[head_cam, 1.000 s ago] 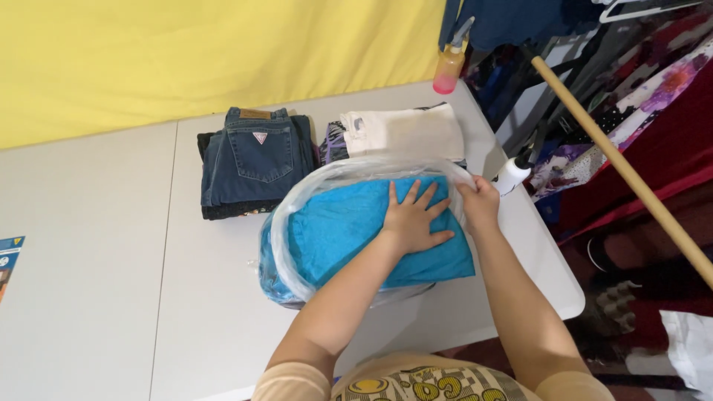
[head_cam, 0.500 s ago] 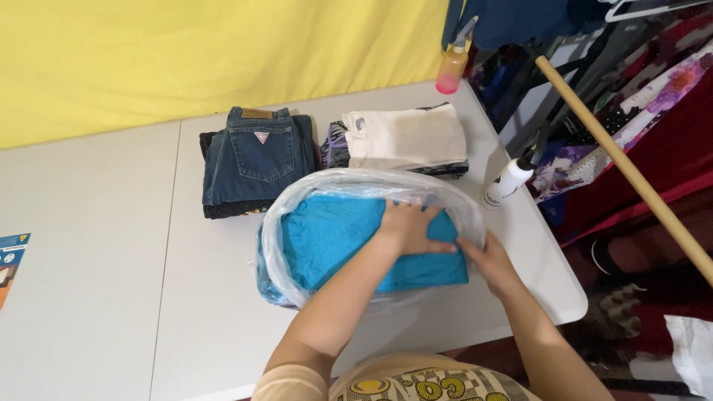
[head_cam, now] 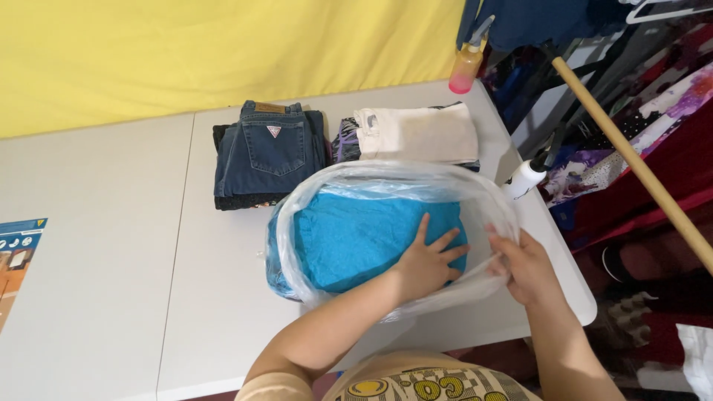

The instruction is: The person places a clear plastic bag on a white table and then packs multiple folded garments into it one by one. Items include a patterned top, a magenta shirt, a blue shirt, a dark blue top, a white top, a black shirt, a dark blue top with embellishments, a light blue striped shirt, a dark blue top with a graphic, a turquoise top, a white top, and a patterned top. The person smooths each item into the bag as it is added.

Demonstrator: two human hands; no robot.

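A folded turquoise garment (head_cam: 349, 238) lies inside a clear plastic bag (head_cam: 386, 182) on the white table (head_cam: 134, 275). My left hand (head_cam: 427, 260) reaches into the bag's mouth and presses flat on the garment, fingers spread. At the right, my right hand (head_cam: 523, 263) pinches the rim of the bag and holds it wide.
Folded dark jeans (head_cam: 271, 152) and a folded cream garment (head_cam: 420, 134) sit behind the bag. A pink spray bottle (head_cam: 466, 65) stands at the back corner, a white bottle (head_cam: 523, 178) at the right edge. A wooden pole (head_cam: 631, 160) and hanging clothes crowd the right side. A printed sheet (head_cam: 16, 252) lies far left.
The bag's mouth has been drawn further over the garment toward me. My right hand moved down from the far right rim to the near right rim; my left hand stayed pressed on the garment.
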